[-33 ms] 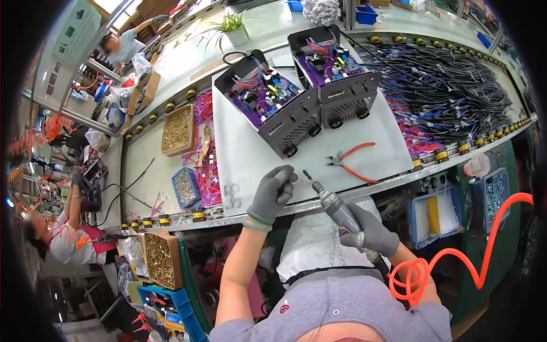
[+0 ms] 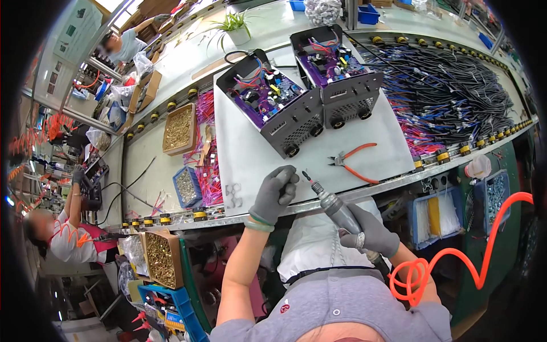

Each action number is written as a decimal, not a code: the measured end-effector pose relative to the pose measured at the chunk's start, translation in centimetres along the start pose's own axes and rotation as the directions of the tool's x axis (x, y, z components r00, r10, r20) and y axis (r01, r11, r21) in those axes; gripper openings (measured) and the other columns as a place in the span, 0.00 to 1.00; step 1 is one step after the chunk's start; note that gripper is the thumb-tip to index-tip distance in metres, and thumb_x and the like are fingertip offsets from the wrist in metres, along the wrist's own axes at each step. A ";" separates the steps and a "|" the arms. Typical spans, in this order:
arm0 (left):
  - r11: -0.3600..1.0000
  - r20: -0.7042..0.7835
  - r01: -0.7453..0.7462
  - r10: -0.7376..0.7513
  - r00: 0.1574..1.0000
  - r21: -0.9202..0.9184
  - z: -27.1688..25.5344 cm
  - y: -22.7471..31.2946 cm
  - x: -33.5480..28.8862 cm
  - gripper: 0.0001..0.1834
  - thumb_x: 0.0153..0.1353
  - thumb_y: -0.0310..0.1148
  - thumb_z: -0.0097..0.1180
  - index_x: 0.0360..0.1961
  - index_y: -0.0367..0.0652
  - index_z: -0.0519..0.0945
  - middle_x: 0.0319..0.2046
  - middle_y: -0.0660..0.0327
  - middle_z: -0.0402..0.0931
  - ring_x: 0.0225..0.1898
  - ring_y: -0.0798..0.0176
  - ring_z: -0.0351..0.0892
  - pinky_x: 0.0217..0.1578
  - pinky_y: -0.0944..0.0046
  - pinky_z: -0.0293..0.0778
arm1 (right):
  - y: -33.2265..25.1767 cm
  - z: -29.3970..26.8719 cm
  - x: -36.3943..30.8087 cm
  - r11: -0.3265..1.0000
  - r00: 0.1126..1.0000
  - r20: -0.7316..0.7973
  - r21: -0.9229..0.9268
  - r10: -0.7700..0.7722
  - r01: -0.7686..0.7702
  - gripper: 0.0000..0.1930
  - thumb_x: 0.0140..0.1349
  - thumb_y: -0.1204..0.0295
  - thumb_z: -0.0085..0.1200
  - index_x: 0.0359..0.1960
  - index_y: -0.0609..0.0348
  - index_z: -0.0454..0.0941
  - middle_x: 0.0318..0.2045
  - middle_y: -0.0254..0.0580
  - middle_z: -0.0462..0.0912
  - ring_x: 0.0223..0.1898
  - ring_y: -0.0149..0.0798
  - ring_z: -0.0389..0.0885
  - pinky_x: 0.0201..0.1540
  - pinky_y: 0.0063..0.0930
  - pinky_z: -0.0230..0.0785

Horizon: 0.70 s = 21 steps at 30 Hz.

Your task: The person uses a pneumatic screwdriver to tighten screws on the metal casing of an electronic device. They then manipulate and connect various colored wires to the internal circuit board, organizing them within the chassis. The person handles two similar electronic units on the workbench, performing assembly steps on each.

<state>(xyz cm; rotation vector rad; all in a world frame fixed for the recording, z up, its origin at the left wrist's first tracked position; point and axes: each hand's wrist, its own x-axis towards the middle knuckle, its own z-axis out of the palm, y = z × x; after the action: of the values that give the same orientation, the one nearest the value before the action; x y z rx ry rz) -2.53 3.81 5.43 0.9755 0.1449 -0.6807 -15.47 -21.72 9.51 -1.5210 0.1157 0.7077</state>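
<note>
Counter (image 2: 134,162) looked basically unchanged, right fingers (image 2: 347,238) wrapped round the power driver (image 2: 337,210), left fingers (image 2: 283,177) curled, couldn't tell if holding anything

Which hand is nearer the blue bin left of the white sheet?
Left. The left hand is right of the blue bin; the right hand, holding a driver, is farther right.

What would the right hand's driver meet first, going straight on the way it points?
The driver would probably meet the left dark case near a foot, passing close by the left hand; depth is unclear.
</note>
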 end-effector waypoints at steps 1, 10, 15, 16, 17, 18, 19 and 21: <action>0.998 0.076 -0.016 0.021 0.997 -0.059 -0.1 -0.2 0.0 0.14 0.70 0.41 0.54 0.46 0.41 0.73 0.28 0.64 0.73 0.18 0.76 0.61 0.15 0.76 0.55 | 0.1 0.1 0.3 1.000 1.000 0.015 0.020 -0.024 0.023 0.37 0.49 0.68 0.66 0.62 0.64 0.66 0.39 0.42 0.81 0.38 0.31 0.83 0.35 0.27 0.76; 0.999 0.040 -0.042 0.042 0.998 -0.004 1.0 -0.1 0.6 0.15 0.73 0.44 0.48 0.38 0.42 0.72 0.18 0.67 0.65 0.13 0.75 0.55 0.14 0.75 0.52 | -1.9 0.4 1.2 0.999 0.999 0.044 -0.042 -0.023 0.025 0.39 0.49 0.68 0.67 0.64 0.64 0.64 0.42 0.44 0.81 0.43 0.35 0.85 0.47 0.31 0.75; 0.977 -0.054 -0.078 0.091 0.994 0.198 1.5 0.9 0.0 0.16 0.73 0.43 0.48 0.36 0.40 0.72 0.16 0.66 0.66 0.12 0.75 0.56 0.13 0.74 0.52 | -2.2 -0.2 1.3 0.904 0.989 0.021 -0.401 -0.150 0.146 0.41 0.48 0.64 0.67 0.65 0.63 0.64 0.35 0.41 0.80 0.36 0.33 0.83 0.41 0.29 0.75; 0.965 -0.062 -0.100 0.119 0.991 0.244 1.5 0.9 -0.1 0.16 0.73 0.44 0.48 0.36 0.40 0.72 0.16 0.66 0.66 0.12 0.75 0.56 0.13 0.74 0.52 | -2.3 -0.3 1.4 0.819 0.978 0.023 -0.543 -0.209 0.188 0.41 0.47 0.62 0.67 0.64 0.62 0.64 0.32 0.39 0.79 0.33 0.31 0.81 0.38 0.27 0.74; 0.949 -0.070 -0.121 0.148 0.987 0.290 1.5 0.8 -0.3 0.17 0.73 0.44 0.48 0.36 0.40 0.72 0.16 0.66 0.66 0.12 0.75 0.57 0.13 0.74 0.52 | -2.8 -0.4 1.4 0.929 0.995 0.057 -0.356 -0.083 0.098 0.42 0.47 0.60 0.67 0.65 0.62 0.64 0.31 0.40 0.79 0.30 0.32 0.81 0.36 0.26 0.74; 0.931 -0.073 -0.141 0.175 0.982 0.336 1.6 0.7 -0.4 0.17 0.73 0.44 0.49 0.36 0.40 0.72 0.15 0.66 0.66 0.12 0.75 0.57 0.13 0.74 0.52 | -3.6 -0.6 1.3 0.987 0.993 0.113 -0.160 0.037 -0.018 0.43 0.47 0.57 0.68 0.65 0.62 0.64 0.30 0.40 0.78 0.27 0.32 0.80 0.33 0.25 0.74; 0.941 -0.061 -0.180 0.206 0.977 0.287 1.7 0.4 -0.5 0.17 0.72 0.44 0.49 0.36 0.40 0.72 0.15 0.66 0.66 0.12 0.75 0.57 0.14 0.74 0.53 | -4.1 -0.6 1.4 0.988 0.971 0.191 0.035 0.141 -0.151 0.44 0.47 0.54 0.68 0.65 0.62 0.64 0.29 0.40 0.78 0.25 0.33 0.80 0.31 0.25 0.74; 0.949 -0.039 -0.255 0.267 0.963 0.187 2.4 -0.2 -0.6 0.18 0.72 0.45 0.51 0.36 0.39 0.72 0.15 0.66 0.66 0.13 0.75 0.58 0.14 0.74 0.54 | -1.9 0.2 2.2 0.695 0.865 0.499 0.639 -0.048 -0.330 0.43 0.47 0.53 0.67 0.63 0.62 0.65 0.26 0.40 0.77 0.21 0.33 0.78 0.26 0.23 0.72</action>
<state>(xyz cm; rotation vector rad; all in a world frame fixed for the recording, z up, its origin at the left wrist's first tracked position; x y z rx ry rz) -3.52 2.08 6.91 1.1670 0.0083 -0.4231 -12.90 -20.58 10.07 -0.5526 0.1142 1.0118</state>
